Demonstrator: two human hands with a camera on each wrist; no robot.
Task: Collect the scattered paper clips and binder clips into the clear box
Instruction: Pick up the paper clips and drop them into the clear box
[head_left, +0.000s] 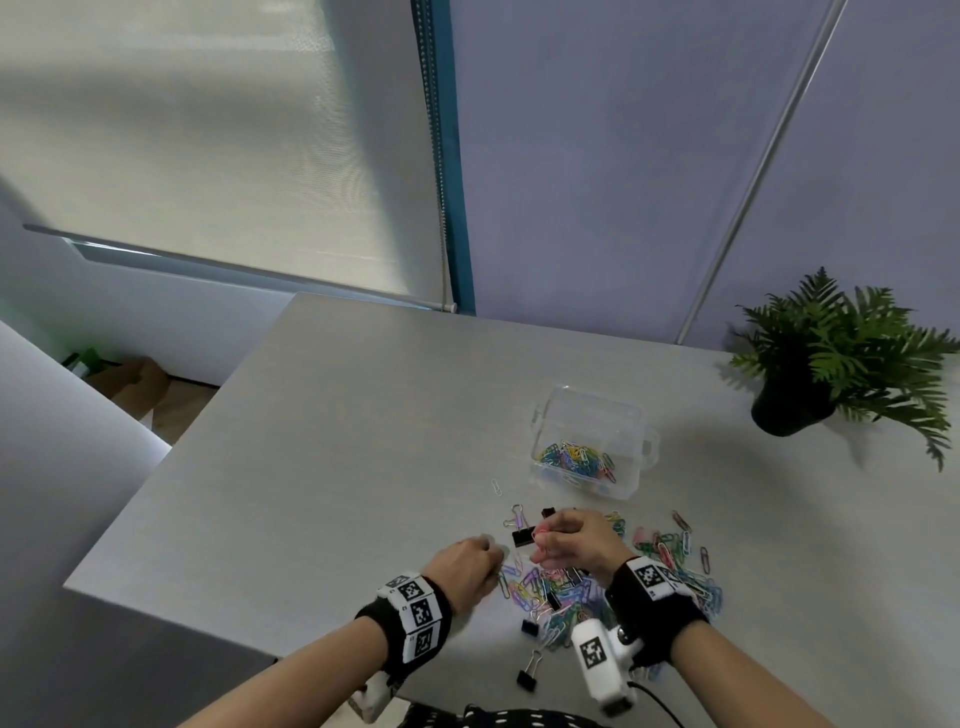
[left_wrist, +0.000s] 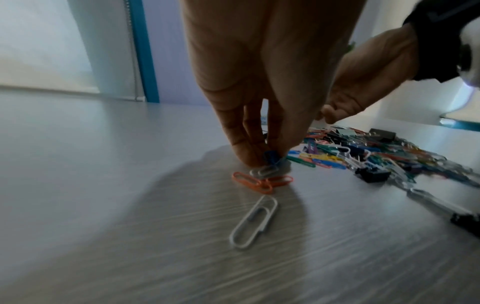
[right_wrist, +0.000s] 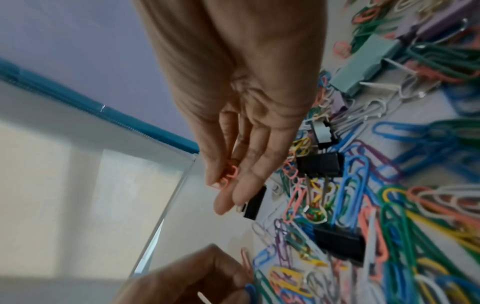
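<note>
plant (head_left: 852, 358) cut off at right, left hand (head_left: 467, 564) fingertips blurred

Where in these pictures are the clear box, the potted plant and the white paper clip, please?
clear box (head_left: 631, 480): head view, near front wall.
potted plant (head_left: 789, 413): head view, its dark pot.
white paper clip (left_wrist: 253, 223): left wrist view, middle of its loops.

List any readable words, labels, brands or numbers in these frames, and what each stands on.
No readable text in any view.
Left wristband: black-and-white square code markers only, no letters or digits.
Right wristband: the same kind of marker.
White wrist camera: one code marker, no lettering.
Clear box: no label visible.
</note>
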